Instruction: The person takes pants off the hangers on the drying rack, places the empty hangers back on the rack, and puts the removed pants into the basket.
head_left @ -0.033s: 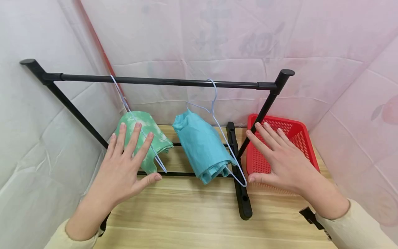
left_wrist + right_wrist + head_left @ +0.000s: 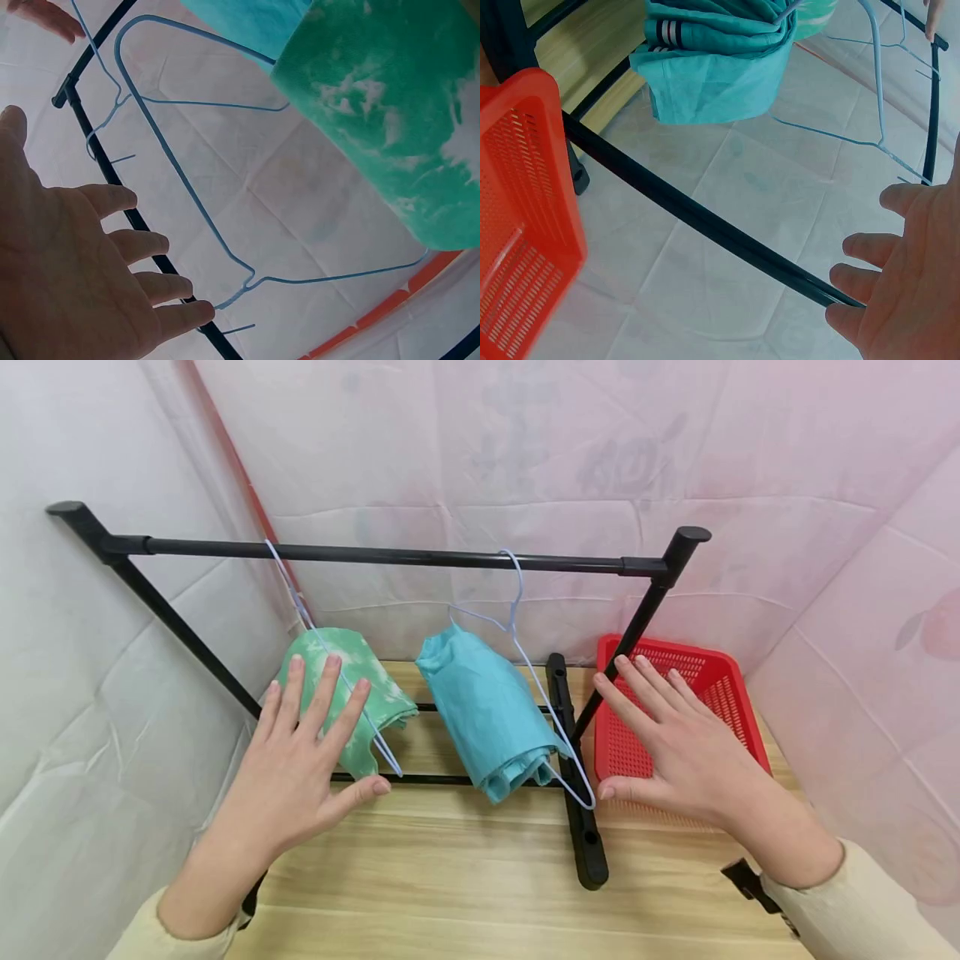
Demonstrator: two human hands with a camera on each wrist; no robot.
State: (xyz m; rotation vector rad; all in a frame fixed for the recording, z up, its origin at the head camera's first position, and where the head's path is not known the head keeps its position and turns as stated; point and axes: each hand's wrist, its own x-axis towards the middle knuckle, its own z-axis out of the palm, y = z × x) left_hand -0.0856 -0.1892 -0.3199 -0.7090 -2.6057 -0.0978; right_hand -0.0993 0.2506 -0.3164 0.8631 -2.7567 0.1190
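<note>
My left hand [image 2: 296, 781] is held palm down with its fingers spread, overlapping a green and white patterned cloth [image 2: 371, 672] in the head view. That cloth is folded over a pale blue wire hanger [image 2: 302, 603]. A folded turquoise garment [image 2: 487, 718] hangs to its right on a second hanger [image 2: 517, 597]; dark and white stripes show on it in the right wrist view. Both hangers hook over the top bar of a black rack [image 2: 420, 557]. My right hand [image 2: 682, 743], fingers extended, is in front of a red basket [image 2: 690, 650]. Neither hand holds anything.
The rack's right upright [image 2: 645, 610] slants beside the basket, down to a black foot [image 2: 588, 852] on the wood-grain table [image 2: 450, 893]. Pale sheeting [image 2: 360, 452] encloses the back and sides. A red strip [image 2: 232, 460] runs down the back left.
</note>
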